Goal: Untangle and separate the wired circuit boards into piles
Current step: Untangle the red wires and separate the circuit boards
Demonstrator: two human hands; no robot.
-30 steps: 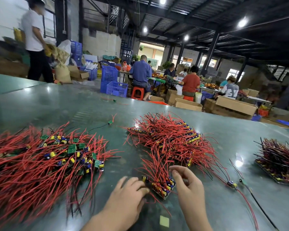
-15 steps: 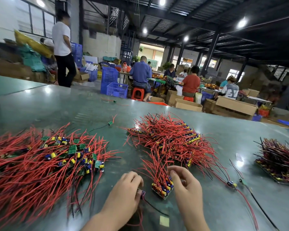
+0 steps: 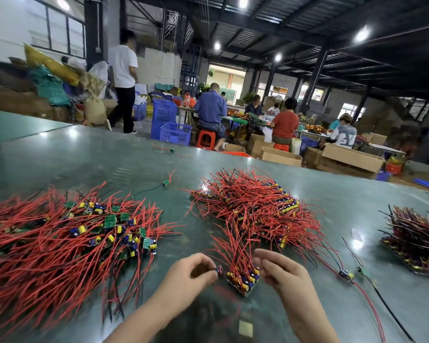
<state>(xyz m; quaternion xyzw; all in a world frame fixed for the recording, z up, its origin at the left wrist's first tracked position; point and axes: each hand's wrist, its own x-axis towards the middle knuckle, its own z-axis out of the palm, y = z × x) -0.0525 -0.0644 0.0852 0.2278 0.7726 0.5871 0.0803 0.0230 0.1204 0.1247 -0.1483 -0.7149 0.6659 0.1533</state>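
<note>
Both my hands have lifted a little since a moment ago. My left hand (image 3: 196, 271) now pinches one small board (image 3: 219, 269) beside the little stack (image 3: 243, 278) in front of me. My right hand (image 3: 280, 268) hovers at that stack, fingers curled, gripping nothing I can see. On the table (image 3: 109, 159) I count three big piles: left (image 3: 60, 233), middle (image 3: 253, 206), right (image 3: 416, 238).

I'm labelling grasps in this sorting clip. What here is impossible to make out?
- Head view: left hand is motion-blurred; the small part at its fingertips is unclear.
- Right hand: its curled fingers hide any contact with the small stack of boards.
- Left tangled pile: cut off by the frame's left edge.
</note>
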